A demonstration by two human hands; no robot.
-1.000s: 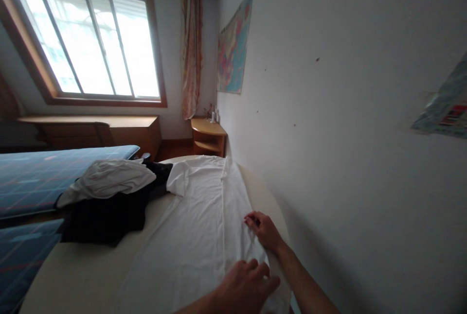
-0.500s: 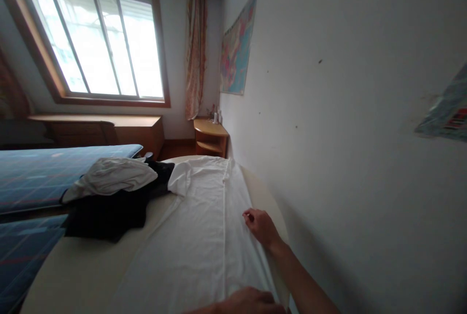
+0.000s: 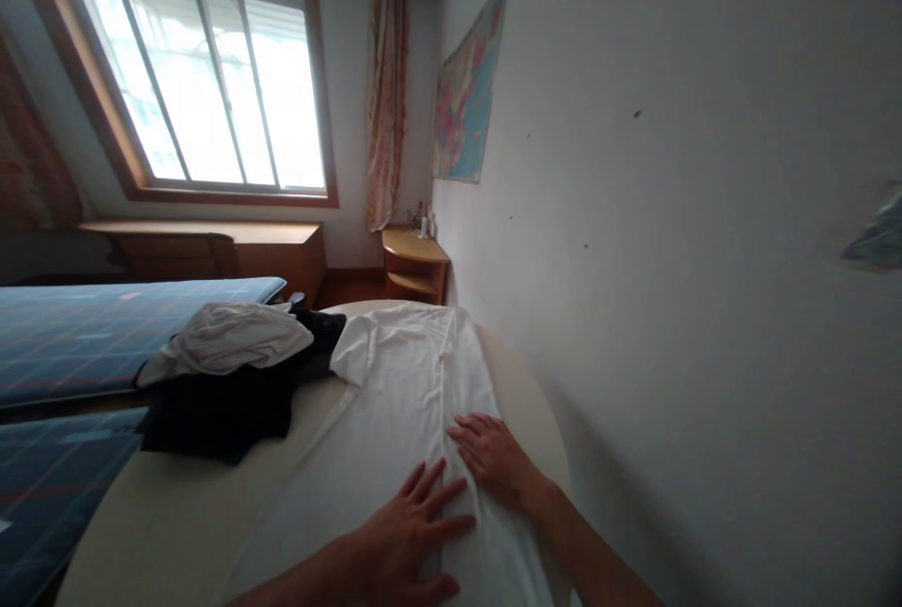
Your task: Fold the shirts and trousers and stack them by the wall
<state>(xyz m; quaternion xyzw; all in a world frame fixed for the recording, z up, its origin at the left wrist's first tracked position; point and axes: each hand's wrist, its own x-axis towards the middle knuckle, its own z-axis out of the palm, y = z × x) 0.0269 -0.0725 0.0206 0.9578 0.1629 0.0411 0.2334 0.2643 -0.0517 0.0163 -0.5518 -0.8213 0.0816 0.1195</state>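
Round cream tabletop (image 3: 151,522) stands beside the plain white wall (image 3: 669,306), bare along its left front edge and a narrow right strip. White cloth garment (image 3: 373,447) lies flat, reaching the far edge. Left hand (image 3: 409,532), fingers spread, and right hand (image 3: 494,459), fingers extended, rest on it, grasping nothing.

Left hand (image 3: 409,536) bare; right hand (image 3: 497,461) bare; slender fingers (image 3: 452,526); forearms (image 3: 588,541) uncovered.

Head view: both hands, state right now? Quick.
Left hand: open, palm down over the white garment, grasping nothing.
Right hand: open, palm down over the same garment, grasping nothing.
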